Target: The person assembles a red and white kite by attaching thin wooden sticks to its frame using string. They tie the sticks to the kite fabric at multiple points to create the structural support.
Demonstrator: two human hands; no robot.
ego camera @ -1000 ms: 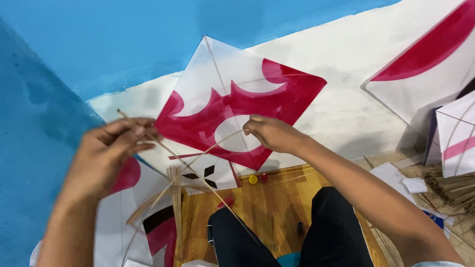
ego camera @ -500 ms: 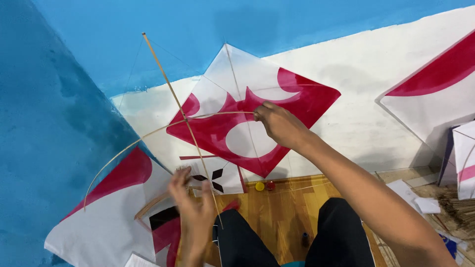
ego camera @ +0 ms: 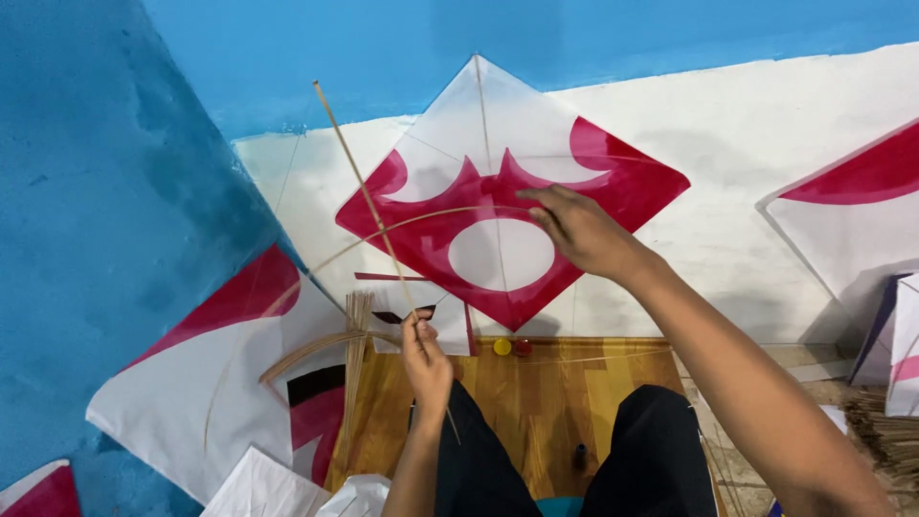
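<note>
Fingers of my left hand [ego camera: 424,356] pinch the straight bamboo stick [ego camera: 373,215] upright while my right hand [ego camera: 579,230] pinches the bowed stick [ego camera: 421,222], crossing them over the kite [ego camera: 512,196].

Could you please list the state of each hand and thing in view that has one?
Left hand: closed around the straight stick.
Right hand: fingers on the bowed stick's end.
Straight stick: held tilted.
Bowed stick: bent into an arc.
Red-and-white kite: leaning against the wall.
Stick bundle: standing beside the wooden board.
</note>
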